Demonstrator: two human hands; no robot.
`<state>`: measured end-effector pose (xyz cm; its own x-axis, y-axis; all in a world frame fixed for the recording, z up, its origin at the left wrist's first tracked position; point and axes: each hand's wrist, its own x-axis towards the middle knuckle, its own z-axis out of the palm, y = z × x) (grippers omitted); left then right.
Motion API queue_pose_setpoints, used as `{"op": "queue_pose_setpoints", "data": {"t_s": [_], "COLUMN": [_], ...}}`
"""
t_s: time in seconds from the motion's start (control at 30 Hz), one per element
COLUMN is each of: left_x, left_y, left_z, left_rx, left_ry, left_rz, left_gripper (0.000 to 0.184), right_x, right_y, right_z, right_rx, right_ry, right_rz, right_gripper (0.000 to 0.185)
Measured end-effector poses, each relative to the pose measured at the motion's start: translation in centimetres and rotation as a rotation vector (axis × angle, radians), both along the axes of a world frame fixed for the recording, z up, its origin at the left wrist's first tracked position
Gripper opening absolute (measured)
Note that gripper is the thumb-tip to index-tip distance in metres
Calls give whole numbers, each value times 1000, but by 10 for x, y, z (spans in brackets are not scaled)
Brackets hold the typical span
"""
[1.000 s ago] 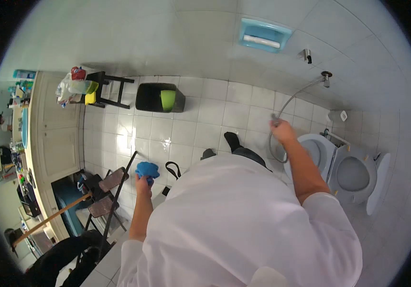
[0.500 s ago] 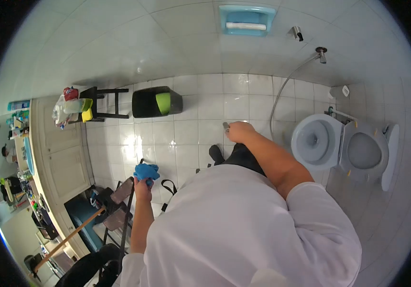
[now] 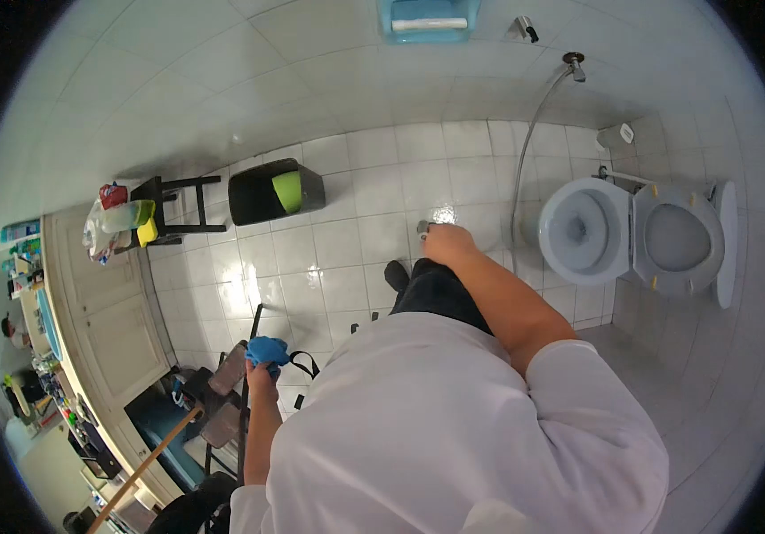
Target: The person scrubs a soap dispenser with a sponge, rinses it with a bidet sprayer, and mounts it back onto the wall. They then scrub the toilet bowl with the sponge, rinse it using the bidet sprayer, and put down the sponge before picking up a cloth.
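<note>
My left hand (image 3: 261, 372) is closed around a bunched blue cloth (image 3: 267, 351), low at the left beside a black folding frame. My right hand (image 3: 446, 243) grips a small grey spray head (image 3: 422, 230) above the tiled floor, in front of my body. From the wall tap (image 3: 574, 60) a thin metal hose (image 3: 524, 160) hangs down in a curve between that hand and the toilet. The toilet bowl (image 3: 583, 230) stands to the right with its seat (image 3: 678, 238) raised.
A black bin (image 3: 253, 198) with a green scoop (image 3: 287, 190) lies near the wall. Bags sit on a black stool (image 3: 191, 206) beside white cabinets (image 3: 120, 344). A wooden pole (image 3: 144, 467) leans at lower left. A blue wall holder (image 3: 428, 24) is overhead.
My right hand, holding the spray head, has swung left, away from the toilet, to in front of my body. The blue cloth stays in my left hand, slightly lower. The view has shifted.
</note>
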<state>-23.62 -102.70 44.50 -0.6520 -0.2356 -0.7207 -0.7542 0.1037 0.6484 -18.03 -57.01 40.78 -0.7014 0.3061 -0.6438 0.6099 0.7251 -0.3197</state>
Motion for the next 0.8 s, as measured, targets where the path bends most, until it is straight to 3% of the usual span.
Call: {"op": "queue_pose_setpoints", "data": {"t_s": [0.17,0.37,0.63,0.77,0.8], "left_x": [-7,-8,-21,-17,-17], "left_y": [14,34,33,42,42], "left_z": [14,14,15,24,24], "left_rx": [-10,63,198,61,37], "left_ry": [25,8,47,-26,-34], "left_rz": [38,-9,-128,-120,-116], "left_gripper": [42,35,31,32,33], "right_x": [-4,-35,16,26,27], "right_y": [14,-6,71,48,38], "right_z": [5,26,-25,-18,-8], "right_rx": [40,-53,130,93,68], "right_ry": [12,186,36,93,87], "right_rz": [-109,61,-411,-418,-313], "right_gripper": [31,27,33,35,35]}}
